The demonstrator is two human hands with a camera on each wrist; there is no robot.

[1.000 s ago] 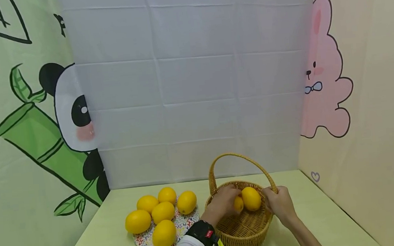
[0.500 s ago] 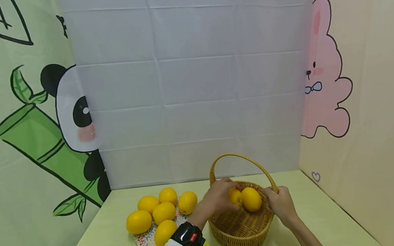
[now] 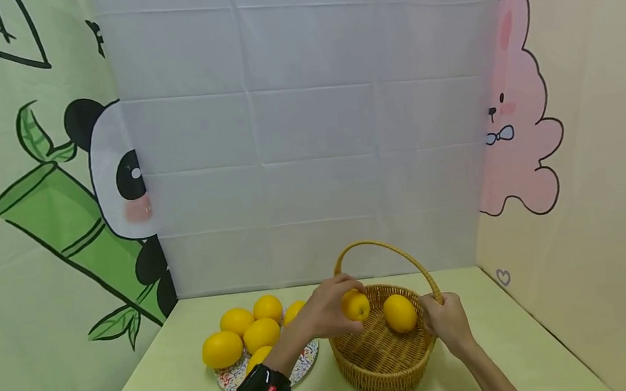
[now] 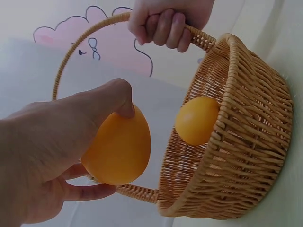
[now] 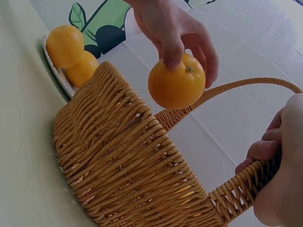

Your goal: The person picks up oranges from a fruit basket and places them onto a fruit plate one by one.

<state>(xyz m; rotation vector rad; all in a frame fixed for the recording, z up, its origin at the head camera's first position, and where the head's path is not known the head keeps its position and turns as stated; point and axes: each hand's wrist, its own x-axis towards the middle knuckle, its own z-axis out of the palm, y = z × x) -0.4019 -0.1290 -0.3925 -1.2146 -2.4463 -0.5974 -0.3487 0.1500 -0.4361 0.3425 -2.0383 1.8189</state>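
My left hand (image 3: pixel 328 309) holds an orange (image 3: pixel 355 305) between thumb and fingers, above the left rim of a wicker basket (image 3: pixel 384 375). In the right wrist view the green stem end of that orange (image 5: pixel 177 85) shows, with the left hand (image 5: pixel 175 28) over it. A second orange (image 4: pixel 197 120) lies inside the basket, against the wall. My right hand (image 3: pixel 450 326) grips the right foot of the basket's arched handle (image 3: pixel 375 244); its curled fingers show in the left wrist view. The basket stands upright on the table.
Left of the basket, a patterned plate (image 3: pixel 307 360) carries several oranges (image 3: pixel 262 335), some partly hidden behind my left forearm. The pale table (image 3: pixel 157 389) meets a white cloth backdrop (image 3: pixel 310 158) at its far edge. Printed side walls stand left and right.
My left hand has lifted one orange up from within the basket and moved it left, to the left rim. The right hand stays on the handle.
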